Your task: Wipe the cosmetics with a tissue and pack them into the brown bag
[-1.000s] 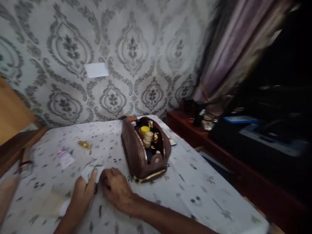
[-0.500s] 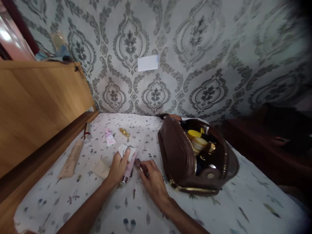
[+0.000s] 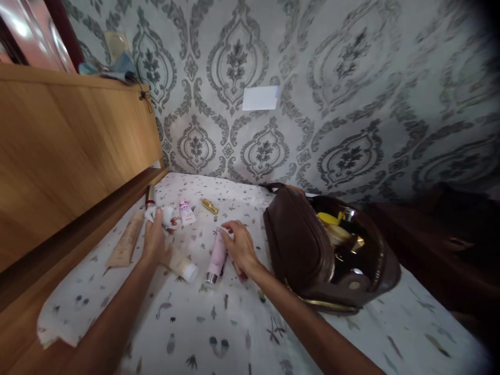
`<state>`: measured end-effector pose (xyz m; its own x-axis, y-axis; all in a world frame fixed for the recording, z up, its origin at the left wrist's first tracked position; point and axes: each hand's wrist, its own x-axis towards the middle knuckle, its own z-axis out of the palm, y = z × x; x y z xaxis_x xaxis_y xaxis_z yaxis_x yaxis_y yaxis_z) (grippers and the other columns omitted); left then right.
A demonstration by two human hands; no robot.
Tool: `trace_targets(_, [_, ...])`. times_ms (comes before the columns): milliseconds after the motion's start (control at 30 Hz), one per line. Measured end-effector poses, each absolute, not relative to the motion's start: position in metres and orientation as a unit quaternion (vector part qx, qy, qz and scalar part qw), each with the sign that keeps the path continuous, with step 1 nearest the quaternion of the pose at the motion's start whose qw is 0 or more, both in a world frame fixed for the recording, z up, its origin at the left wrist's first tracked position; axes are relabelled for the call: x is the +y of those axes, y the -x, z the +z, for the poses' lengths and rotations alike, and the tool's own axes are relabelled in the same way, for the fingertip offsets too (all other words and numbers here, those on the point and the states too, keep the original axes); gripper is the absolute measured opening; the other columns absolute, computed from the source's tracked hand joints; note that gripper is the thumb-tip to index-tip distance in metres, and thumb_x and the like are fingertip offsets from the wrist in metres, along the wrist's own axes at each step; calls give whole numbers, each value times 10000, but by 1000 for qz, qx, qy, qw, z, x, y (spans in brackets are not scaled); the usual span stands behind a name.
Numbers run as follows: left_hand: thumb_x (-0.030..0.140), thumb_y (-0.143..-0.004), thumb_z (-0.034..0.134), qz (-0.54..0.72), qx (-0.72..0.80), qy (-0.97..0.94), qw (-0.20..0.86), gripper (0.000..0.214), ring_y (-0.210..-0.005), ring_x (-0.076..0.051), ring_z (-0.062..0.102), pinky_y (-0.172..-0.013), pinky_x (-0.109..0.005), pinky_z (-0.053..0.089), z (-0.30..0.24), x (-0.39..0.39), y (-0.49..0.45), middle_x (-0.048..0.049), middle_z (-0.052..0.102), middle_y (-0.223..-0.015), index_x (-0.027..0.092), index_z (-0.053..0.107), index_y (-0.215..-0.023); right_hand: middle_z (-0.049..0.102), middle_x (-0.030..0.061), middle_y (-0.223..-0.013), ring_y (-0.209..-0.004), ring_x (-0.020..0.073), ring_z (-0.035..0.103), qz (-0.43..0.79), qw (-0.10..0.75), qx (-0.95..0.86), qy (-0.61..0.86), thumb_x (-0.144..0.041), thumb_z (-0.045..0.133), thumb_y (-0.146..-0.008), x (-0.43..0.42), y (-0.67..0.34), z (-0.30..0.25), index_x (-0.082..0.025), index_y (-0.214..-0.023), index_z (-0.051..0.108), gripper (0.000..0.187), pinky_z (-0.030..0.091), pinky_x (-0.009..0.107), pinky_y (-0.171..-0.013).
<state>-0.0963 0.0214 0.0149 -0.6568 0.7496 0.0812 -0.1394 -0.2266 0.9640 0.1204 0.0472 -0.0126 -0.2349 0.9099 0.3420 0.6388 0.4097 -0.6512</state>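
Observation:
My left hand [image 3: 153, 241] is closed round a crumpled white tissue [image 3: 167, 214] near the left side of the patterned tablecloth [image 3: 219, 333]. My right hand [image 3: 240, 247] rests on the upper end of a pink tube [image 3: 217, 256] lying on the cloth, fingers curled over it. A beige tube with a white cap [image 3: 183, 266] lies between the two hands. An open brown toiletry bag [image 3: 312, 250] full of small jars stands just right of my right hand.
A long beige tube [image 3: 127, 245], a dark red lipstick [image 3: 150, 195], a small pink sachet [image 3: 186, 213] and a gold item [image 3: 210, 207] lie on the cloth's far left. A wooden headboard [image 3: 66, 146] borders the left; patterned wallpaper with a white card [image 3: 261, 98] stands behind.
The view swung left. My left hand carried the tissue off the pink tube toward the far left, and my right hand moved onto the tube's upper end.

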Motion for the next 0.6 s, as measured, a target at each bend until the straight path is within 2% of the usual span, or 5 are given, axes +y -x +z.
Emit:
trace_targets(167, [514, -839, 646, 761, 505, -236, 331, 351, -542, -101, 612, -423, -153, 397, 12, 23, 115, 9, 661, -726, 188, 590, -955, 640, 98, -1109, -1079, 253, 570, 186, 299, -766, 538, -216, 549, -890, 95, -71, -16, -194, -1070, 652, 208, 467, 385, -922])
trace_targets(333, [460, -908, 592, 775, 472, -180, 379, 284, -520, -99, 596, -397, -145, 361, 14, 25, 124, 11, 640, -686, 189, 587, -995, 647, 96, -1163, -1153, 247, 555, 193, 237, -786, 538, -265, 541, -936, 118, -25, -15, -192, -1097, 643, 203, 437, 371, -976])
trace_targets(500, [420, -939, 555, 778, 445, -150, 417, 251, -489, -100, 575, -382, -149, 355, 17, 24, 127, 1, 631, -649, 173, 586, -972, 601, 186, -1280, -1263, 298, 497, 201, 198, -783, 555, -315, 637, -910, 128, 19, -9, -118, -1212, 586, 364, 405, 403, -1037])
trace_targets(600, [428, -926, 577, 784, 440, -145, 414, 254, -506, -103, 594, -381, -147, 357, 20, 23, 127, 1, 644, -668, 179, 589, -971, 584, 181, -1313, -1287, 302, 487, 220, 187, -772, 566, -265, 687, -883, 133, 35, -8, -113, -1259, 558, 426, 412, 427, -1052])
